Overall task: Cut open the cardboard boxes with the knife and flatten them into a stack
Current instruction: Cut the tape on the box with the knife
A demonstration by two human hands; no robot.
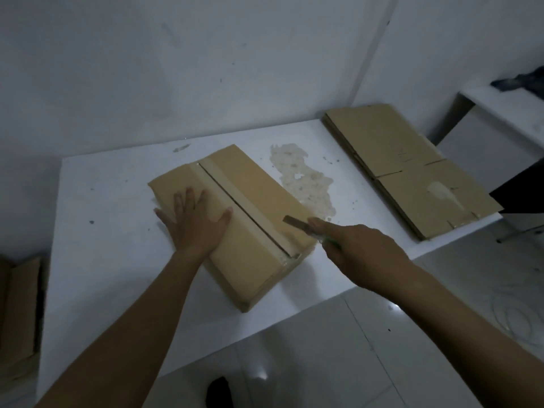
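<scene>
White desk (103,216), dim room. My left hand (195,223), fingers (188,198) spread, pins box (253,184) steady; right hand (362,251) grips knife (294,222) beside slit seam (244,213). Flattened stack (412,166), upper right.

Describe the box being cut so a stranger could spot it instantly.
On the white table, look at the middle, under the left hand. That cardboard box is three-dimensional, with a slit tape seam along its top, unlike the flattened stack at the table's right end.

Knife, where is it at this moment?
In the head view the knife is held in the right hand, right of centre, its blade over the near right edge of the cardboard box that the left hand presses on.
</scene>
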